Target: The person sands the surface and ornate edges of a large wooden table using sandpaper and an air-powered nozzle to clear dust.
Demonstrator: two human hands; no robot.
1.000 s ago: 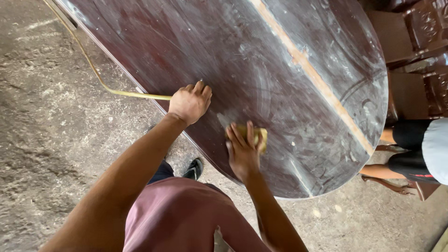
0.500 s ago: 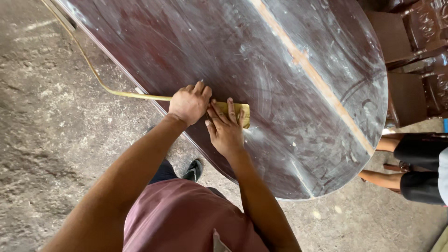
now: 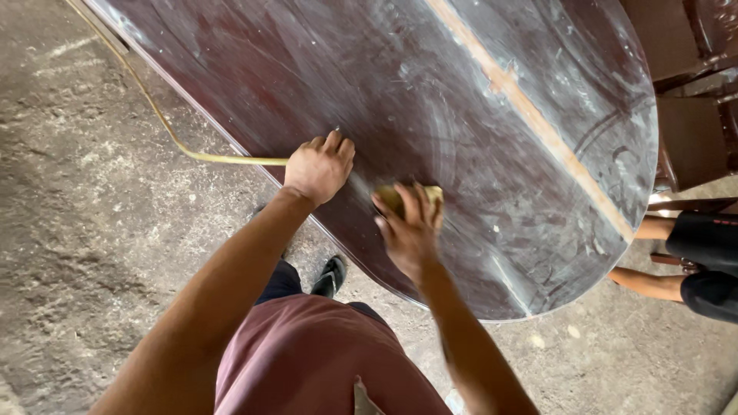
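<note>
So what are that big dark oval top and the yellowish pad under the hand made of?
The oval tabletop looks like wood, stained dark reddish-brown, with a pale bare strip and dull whitish rub marks. The yellowish pad under the right hand could be sandpaper or sponge; blur leaves that open.

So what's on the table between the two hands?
In the head view, only bare, dusty dark reddish-brown oval wooden tabletop lies between the left hand and the right hand, which presses a small yellow pad.

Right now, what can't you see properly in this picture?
Head view only:
- Yellow pad: mostly under the right hand, which is blurred.
- Yellow hose: its end is hidden behind the left hand.
- Dark oval tabletop: cut off at the top edge.
- Another person: cut off at the right edge.
</note>
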